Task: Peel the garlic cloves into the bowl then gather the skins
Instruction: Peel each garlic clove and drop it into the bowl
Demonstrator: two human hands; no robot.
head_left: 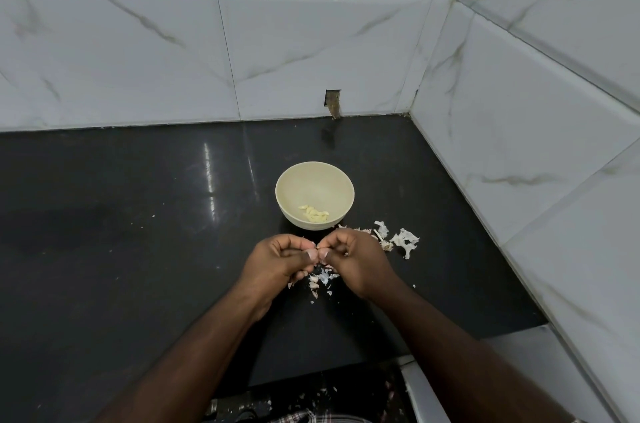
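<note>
Just below the middle of the frame, the left hand (277, 261) and the right hand (349, 258) meet above a dark, glossy counter (121, 232). Both are curled, thumbs and fingertips pressed together around a small garlic clove (316, 252), which shows only as a pale sliver between the two thumbs; each hand pinches it from its own side.

Directly above the hands in the picture, near them but not touching, stands a cream bowl (313, 180). A few peeled cloves (314, 213) lie together at the bottom of it, toward its near side.

Loose skins (322, 278) lie scattered on the counter right beneath the hands. A second, larger heap of papery skins (403, 239) sits to the right of the right hand, just below and right of the bowl. Tiny flakes dot the counter to the left of the bowl.

White marbled wall tiles (138, 41) fill the upper part of the frame and run down the right side, meeting the counter in a corner.
</note>
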